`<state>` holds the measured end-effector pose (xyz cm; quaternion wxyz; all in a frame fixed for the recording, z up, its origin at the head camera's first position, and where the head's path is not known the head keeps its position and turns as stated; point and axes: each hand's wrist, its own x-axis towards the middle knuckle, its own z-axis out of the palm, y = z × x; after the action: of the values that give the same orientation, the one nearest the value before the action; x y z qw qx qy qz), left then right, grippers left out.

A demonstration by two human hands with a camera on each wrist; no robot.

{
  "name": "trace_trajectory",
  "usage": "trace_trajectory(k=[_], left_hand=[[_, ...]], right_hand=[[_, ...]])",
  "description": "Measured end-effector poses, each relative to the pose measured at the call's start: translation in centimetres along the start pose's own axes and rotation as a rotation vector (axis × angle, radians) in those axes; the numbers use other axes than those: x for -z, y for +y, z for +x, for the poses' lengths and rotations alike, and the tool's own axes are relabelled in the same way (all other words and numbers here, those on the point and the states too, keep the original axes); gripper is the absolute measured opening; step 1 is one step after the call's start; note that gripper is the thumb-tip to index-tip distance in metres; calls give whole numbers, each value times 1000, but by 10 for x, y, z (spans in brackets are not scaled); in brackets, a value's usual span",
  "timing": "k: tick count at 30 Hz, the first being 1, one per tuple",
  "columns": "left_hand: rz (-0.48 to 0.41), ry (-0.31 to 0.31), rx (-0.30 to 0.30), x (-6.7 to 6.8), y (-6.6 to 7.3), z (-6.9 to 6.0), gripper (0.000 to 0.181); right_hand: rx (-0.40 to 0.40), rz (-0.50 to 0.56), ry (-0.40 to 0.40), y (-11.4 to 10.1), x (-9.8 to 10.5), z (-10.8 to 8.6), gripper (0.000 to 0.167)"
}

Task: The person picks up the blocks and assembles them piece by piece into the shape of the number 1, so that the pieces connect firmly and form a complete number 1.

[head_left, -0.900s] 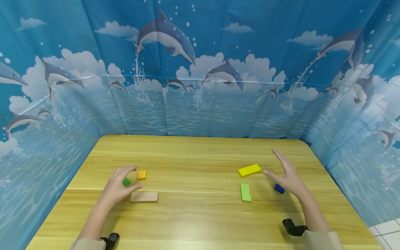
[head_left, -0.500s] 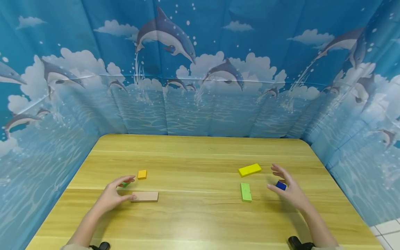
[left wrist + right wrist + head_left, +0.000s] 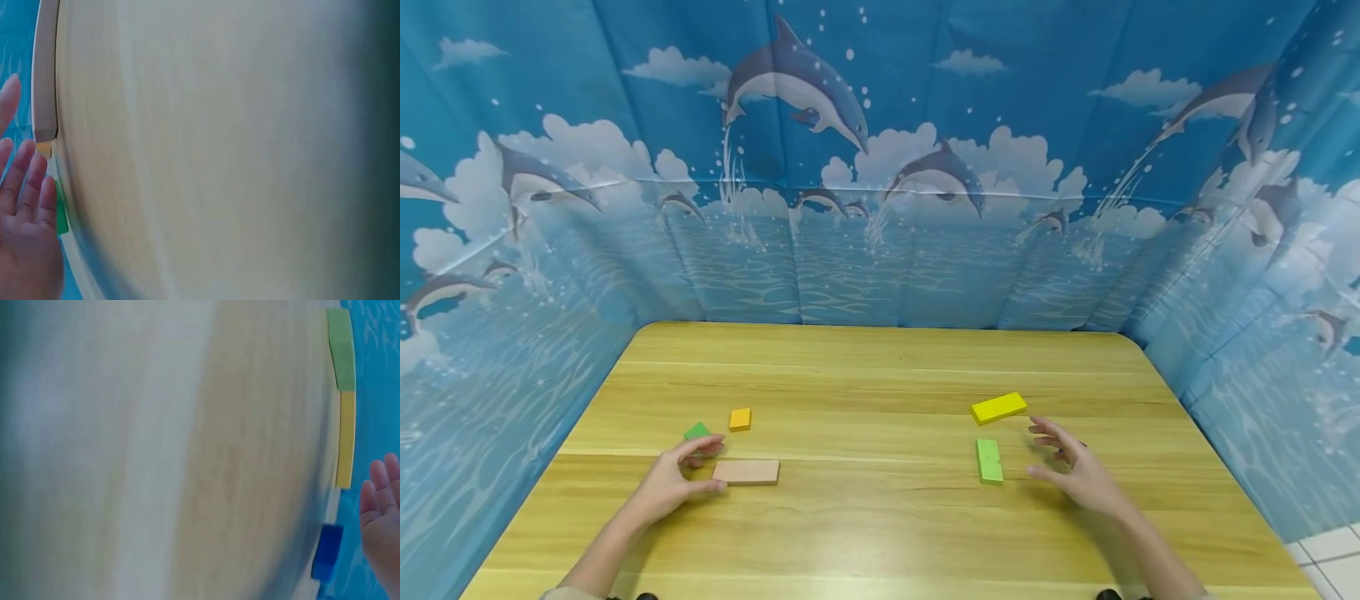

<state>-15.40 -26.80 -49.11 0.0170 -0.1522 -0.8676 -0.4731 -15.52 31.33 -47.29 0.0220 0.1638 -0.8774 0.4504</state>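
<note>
My left hand hovers at the left end of a plain wooden block, fingers and thumb spread apart with nothing between them. Just beyond its fingers lies a green block, partly covered, and an orange square block is farther back. In the left wrist view the hand shows relaxed fingers near the wooden block. My right hand, likewise loosely spread and holding nothing, is right of a light green block. Behind it a blue block is mostly hidden in the head view.
A yellow block lies beyond the light green one. All the blocks rest on a wooden table. A blue dolphin-print curtain hangs along its back and sides.
Both hands have drawn back toward the person. The left moved from over the green block to the wooden block's end; the right lowered, now covering most of the blue block. The blocks stayed put.
</note>
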Motion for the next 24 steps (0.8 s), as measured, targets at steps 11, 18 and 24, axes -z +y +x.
trace_trajectory(k=[11,18,24], left_hand=[[-39,22,4,-8,-7,-2,59],[-11,47,-19,-13,-10,-1,55],[7,49,-21,-14,-10,0,52]], right_hand=[[-136,126,-121,3,-19,5,69],[-85,114,-130,5,-27,4,66],[-25,54,-129,3,-31,6,63]])
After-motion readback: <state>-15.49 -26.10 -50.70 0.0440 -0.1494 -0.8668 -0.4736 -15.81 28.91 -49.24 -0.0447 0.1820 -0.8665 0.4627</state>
